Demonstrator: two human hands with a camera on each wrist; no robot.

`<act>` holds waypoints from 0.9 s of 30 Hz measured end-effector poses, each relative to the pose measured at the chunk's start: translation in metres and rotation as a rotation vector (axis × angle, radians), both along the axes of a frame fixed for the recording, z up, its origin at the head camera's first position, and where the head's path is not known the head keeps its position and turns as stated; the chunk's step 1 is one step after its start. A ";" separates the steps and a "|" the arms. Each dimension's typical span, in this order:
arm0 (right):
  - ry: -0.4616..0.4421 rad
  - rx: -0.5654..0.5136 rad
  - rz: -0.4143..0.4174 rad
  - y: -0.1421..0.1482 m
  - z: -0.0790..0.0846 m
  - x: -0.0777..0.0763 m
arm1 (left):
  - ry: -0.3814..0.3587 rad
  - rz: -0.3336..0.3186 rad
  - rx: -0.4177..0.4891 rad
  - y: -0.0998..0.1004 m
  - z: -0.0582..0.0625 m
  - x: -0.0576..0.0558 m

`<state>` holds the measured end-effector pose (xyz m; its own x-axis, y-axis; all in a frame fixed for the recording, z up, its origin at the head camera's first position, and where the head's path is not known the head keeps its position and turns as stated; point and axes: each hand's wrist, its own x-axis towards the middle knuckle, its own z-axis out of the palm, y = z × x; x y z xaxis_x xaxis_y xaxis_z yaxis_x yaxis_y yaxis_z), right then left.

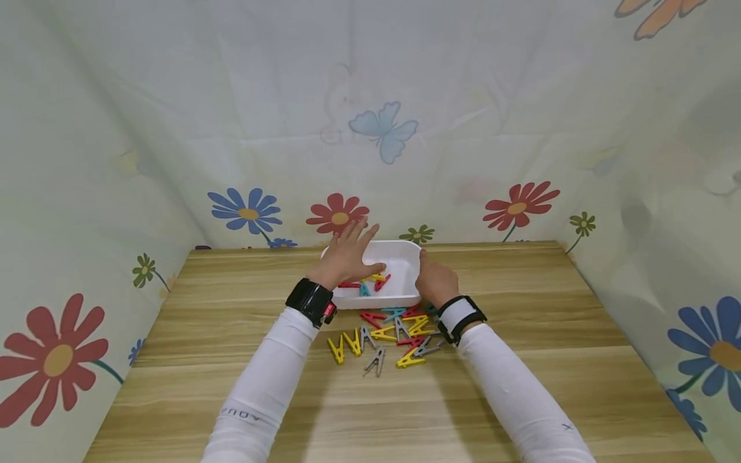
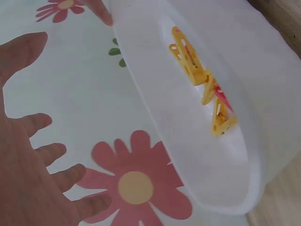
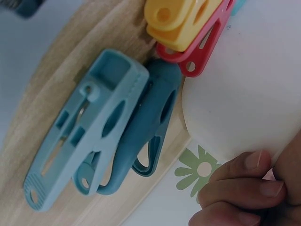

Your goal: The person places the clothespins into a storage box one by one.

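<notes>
The white plastic box [image 1: 405, 294] stands near the table's back edge, with several clothespins [image 1: 379, 283] in yellow, red and blue inside. My left hand [image 1: 343, 257] is spread over the box's left part, fingers straight and apart. The left wrist view shows this hand [image 2: 35, 160] with nothing in it, beside the box's long rim [image 2: 155, 127]. At the box's right end my right hand [image 1: 437, 280] holds the rim, its index finger [image 1: 424, 258] along the back corner. The other fingers [image 3: 240, 183] are curled against the box's end in the right wrist view.
More clothespins [image 1: 399, 328] in yellow, red, grey and blue lie loosely on the wooden table [image 1: 370, 411] in front of the box. Two blue clothespins [image 3: 94, 127] lie close under the right wrist. A flower-printed cloth [image 1: 463, 128] hangs around the table's back and sides.
</notes>
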<state>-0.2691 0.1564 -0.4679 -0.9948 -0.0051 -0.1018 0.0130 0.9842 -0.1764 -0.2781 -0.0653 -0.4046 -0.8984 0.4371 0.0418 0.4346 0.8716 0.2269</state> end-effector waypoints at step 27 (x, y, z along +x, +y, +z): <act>0.009 0.013 0.009 0.001 -0.001 -0.003 | 0.138 -0.199 -0.024 -0.035 -0.001 0.119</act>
